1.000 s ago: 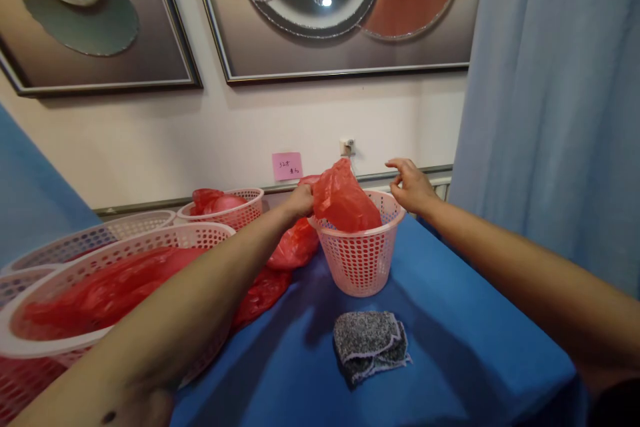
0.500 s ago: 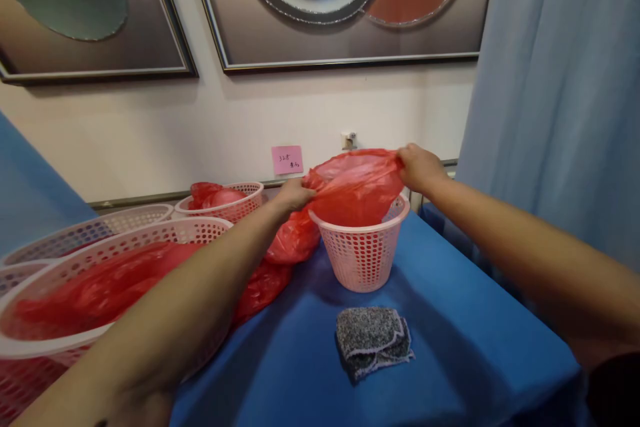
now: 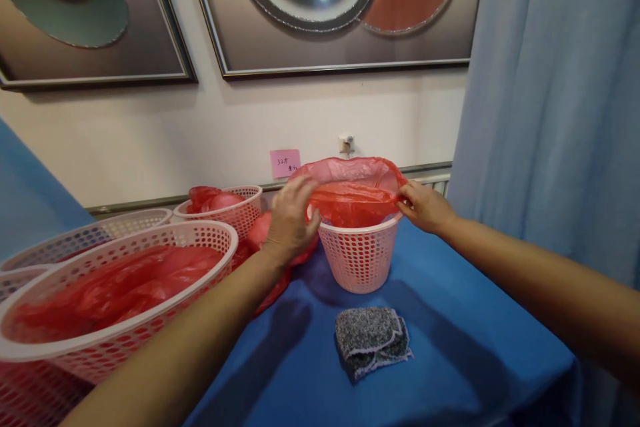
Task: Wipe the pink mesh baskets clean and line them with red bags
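Note:
A small pink perforated plastic basket (image 3: 358,257) stands upright on the blue-covered table, with a red plastic bag (image 3: 350,203) spread open in its mouth and rising above the rim. At the bag's right edge, my right hand (image 3: 427,207) pinches the film between thumb and fingers. My left hand (image 3: 293,217) is at the bag's left side, thumb apart from the fingers, beside the basket rim; whether it touches the film is hard to see. In front of the basket lies a folded grey cloth (image 3: 371,341) with a pale stitched edge.
Larger pink baskets (image 3: 227,247) with red bags inside crowd the left side, another basket (image 3: 253,200) behind them. A loose red bag (image 3: 260,230) lies between them and the small basket. Behind are a wall, a pink note (image 3: 285,163) and framed pictures; a blue curtain (image 3: 550,113) hangs right.
My left hand has loosened from the bag's left edge and spread its fingers. My right hand has come down slightly, still pinching the bag, whose mouth now opens wider and sits lower in front.

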Tool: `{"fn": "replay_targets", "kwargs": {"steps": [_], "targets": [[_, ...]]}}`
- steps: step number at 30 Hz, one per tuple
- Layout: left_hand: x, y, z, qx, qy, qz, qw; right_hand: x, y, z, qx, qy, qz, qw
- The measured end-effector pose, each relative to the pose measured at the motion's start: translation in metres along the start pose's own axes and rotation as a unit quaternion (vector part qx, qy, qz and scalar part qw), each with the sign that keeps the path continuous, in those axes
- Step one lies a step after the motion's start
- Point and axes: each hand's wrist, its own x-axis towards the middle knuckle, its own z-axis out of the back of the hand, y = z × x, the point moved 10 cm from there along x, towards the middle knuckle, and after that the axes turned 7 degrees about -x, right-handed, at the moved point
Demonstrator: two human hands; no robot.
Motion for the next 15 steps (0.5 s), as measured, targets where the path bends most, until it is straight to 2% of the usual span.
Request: {"fn": "replay_targets", "kwargs": {"steps": [2, 3, 5, 9, 12, 15], "targets": [[-0.008, -0.024, -0.028, 0.055, 0.094, -0.094, 0.99, -0.008, 0.008, 0.009, 0.04, -0.032, 0.044, 0.998], [-0.01, -0.03, -0.038, 0.079, 0.116, -0.117, 0.983, -0.012, 0.014, 0.015, 0.058, -0.046, 0.067, 0.995], [-0.007, -0.036, -0.05, 0.11, 0.122, -0.141, 0.976, -0.021, 0.024, 0.025, 0.08, -0.067, 0.106, 0.989], [-0.003, -0.042, -0.055, 0.096, 0.107, -0.158, 0.977, -0.029, 0.03, 0.03, 0.028, -0.062, 0.134, 0.989], [-0.016, -0.045, -0.054, 0.081, 0.109, -0.175, 0.975, -0.03, 0.012, 0.019, -0.003, -0.038, 0.099, 0.994], [-0.035, -0.044, -0.053, 0.063, 0.107, -0.195, 0.973, -0.035, -0.007, 0.006, 0.025, -0.027, 0.073, 0.997]]}}
